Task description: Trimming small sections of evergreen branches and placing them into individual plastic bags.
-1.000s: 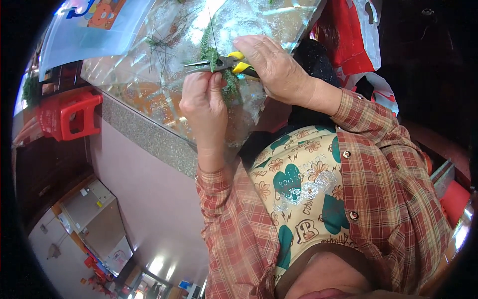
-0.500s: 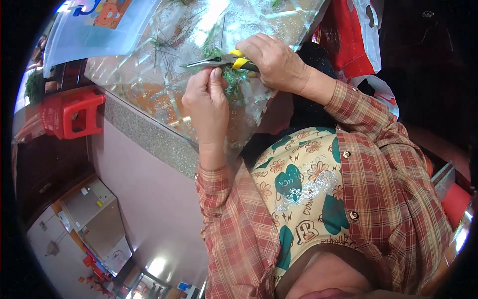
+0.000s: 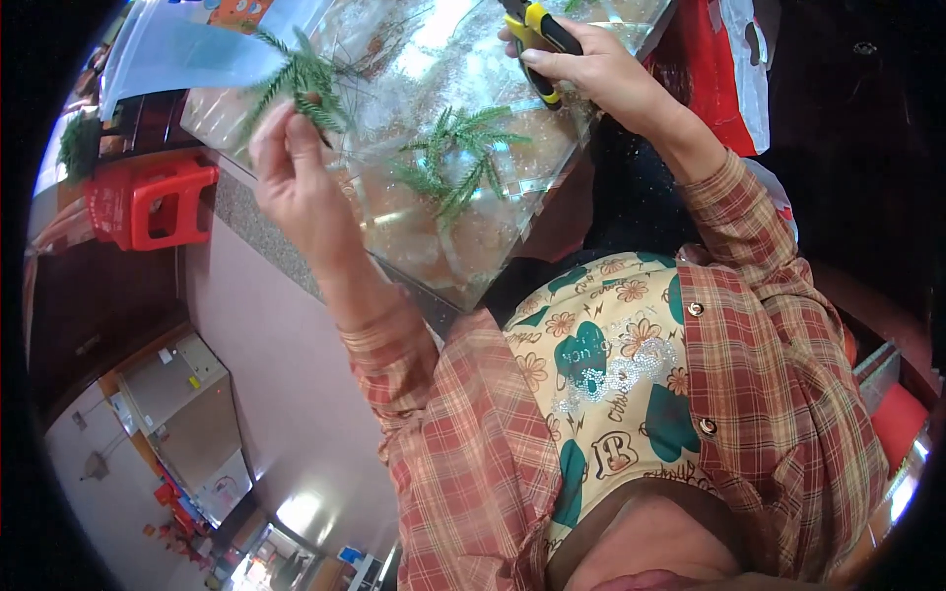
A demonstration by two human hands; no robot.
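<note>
My left hand (image 3: 296, 187), slightly blurred, pinches a green artificial pine sprig (image 3: 313, 81) between thumb and fingers, raised over the left part of the table. My right hand (image 3: 616, 79) grips pliers (image 3: 548, 28) with black and yellow handles at the table's far right. The handles are spread apart, and the jaws are partly cut off by the upper edge. Between my hands, another green pine piece (image 3: 455, 158) lies on the table, its branches fanned around a small middle gap. Touching neither hand, it is nearer to me than the pliers.
A clear sheet covers the table (image 3: 443, 261), with thin dark stems (image 3: 370, 94) and small bits strewn over it. At the far left stands a translucent bin (image 3: 187, 54). A red stool (image 3: 168, 202) is beyond the left edge; a red and white bag (image 3: 724, 79) hangs at right.
The pliers have left the greenery and moved up and right with my right hand. My left hand has moved left with a sprig. The other pine piece now lies uncovered.
</note>
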